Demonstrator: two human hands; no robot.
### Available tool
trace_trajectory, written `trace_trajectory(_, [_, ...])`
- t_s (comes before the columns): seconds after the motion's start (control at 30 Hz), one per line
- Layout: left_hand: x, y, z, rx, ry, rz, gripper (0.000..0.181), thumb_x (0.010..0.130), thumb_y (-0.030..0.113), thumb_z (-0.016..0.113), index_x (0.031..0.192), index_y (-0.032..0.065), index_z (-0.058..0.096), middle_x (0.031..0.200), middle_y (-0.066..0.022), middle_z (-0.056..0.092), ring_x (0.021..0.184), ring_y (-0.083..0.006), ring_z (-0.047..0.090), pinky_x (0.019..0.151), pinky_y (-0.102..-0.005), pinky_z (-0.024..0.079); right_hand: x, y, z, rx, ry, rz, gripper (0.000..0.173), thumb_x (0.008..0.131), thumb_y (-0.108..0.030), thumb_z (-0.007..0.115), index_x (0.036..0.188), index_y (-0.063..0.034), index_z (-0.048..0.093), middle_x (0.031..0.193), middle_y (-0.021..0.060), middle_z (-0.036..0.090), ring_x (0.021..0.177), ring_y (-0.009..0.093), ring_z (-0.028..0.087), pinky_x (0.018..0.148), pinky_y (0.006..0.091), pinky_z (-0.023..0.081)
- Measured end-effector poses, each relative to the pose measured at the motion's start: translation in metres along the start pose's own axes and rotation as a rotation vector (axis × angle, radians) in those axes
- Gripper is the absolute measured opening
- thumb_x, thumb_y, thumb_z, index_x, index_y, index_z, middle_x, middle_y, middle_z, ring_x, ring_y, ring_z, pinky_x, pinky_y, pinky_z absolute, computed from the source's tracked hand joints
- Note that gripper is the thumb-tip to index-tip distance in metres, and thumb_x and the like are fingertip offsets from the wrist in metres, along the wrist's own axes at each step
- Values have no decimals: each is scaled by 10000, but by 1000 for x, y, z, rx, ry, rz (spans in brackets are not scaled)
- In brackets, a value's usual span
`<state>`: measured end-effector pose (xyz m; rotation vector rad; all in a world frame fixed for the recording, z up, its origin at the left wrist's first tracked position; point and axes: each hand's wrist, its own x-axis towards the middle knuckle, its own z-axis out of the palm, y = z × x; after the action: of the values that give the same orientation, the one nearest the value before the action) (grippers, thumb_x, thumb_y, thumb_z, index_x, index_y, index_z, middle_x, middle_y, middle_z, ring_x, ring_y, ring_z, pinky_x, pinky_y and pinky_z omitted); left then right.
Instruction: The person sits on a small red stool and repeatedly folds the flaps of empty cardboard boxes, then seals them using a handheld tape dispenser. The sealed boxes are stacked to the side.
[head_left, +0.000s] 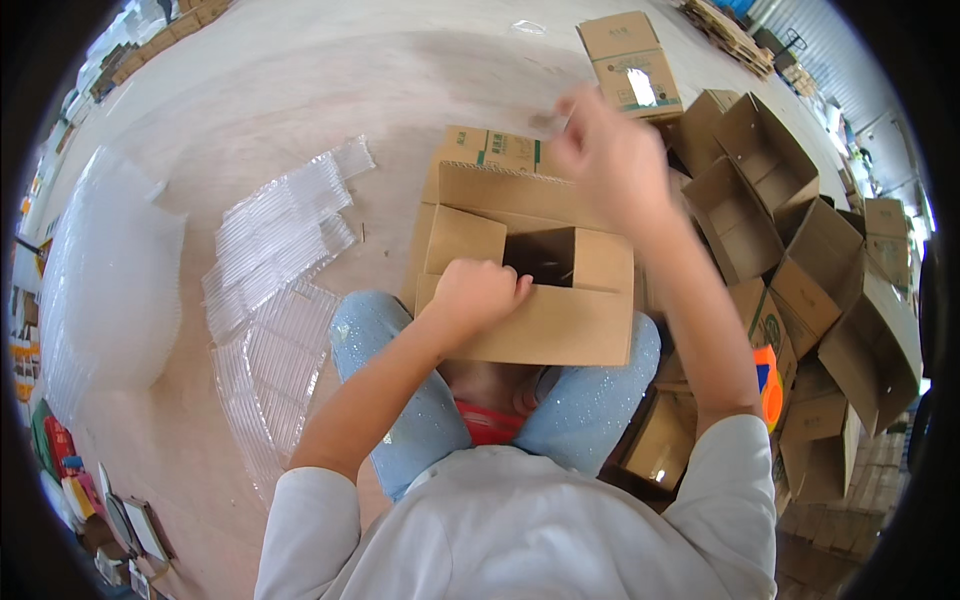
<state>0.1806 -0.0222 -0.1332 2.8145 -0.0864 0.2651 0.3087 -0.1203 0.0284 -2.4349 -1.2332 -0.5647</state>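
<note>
Before my knees is a cardboard box (525, 330), its flaps partly folded and a dark gap in the middle of its top. My left hand (480, 294) grips the inner edge of the near flap, fingers curled over into the gap. The far flap (510, 187) stands up, and the two side flaps are folded inward. Raised above the far right corner of the box, my right hand (611, 154) is blurred. Its fingers are bent, and whether it holds anything is unclear.
Clear plastic air-cushion sheets (277, 247) lie on the floor at left, beside a large clear plastic bundle (112, 277). Several open cardboard boxes (750, 195) are heaped at right. An orange tape dispenser or similar tool (766, 386) is near my right elbow. Another carton (630, 64) stands ahead.
</note>
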Motion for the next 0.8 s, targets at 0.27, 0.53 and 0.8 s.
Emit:
trace_trajectory(0.27, [20,-11,2,98,272,131,170,806,226,602,762,66,639,841,-127,654,822,-281,630,703,-406,500,-37,56,31,-52,-601,442,512,932,-519,401,1159,-106,600,1065,185,631,1017,327,595,873,406,461])
trace_trajectory(0.53, [22,-17,1,190,500,115,440,781,245,613,1189,86,563,1200,-134,525,1090,-322,511,968,-466,377,-168,26,93,-155,-193,44,581,913,-452,443,1398,-139,379,1432,194,355,1315,366,347,1044,571,277])
trace_trajectory(0.8, [12,-62,-22,-870,-35,-559,621,947,302,481,1487,172,205,1474,-177,320,1360,-296,307,1075,-362,282,-197,69,82,163,-127,724,689,931,-366,439,1439,17,173,1432,286,292,1183,466,454,959,433,432])
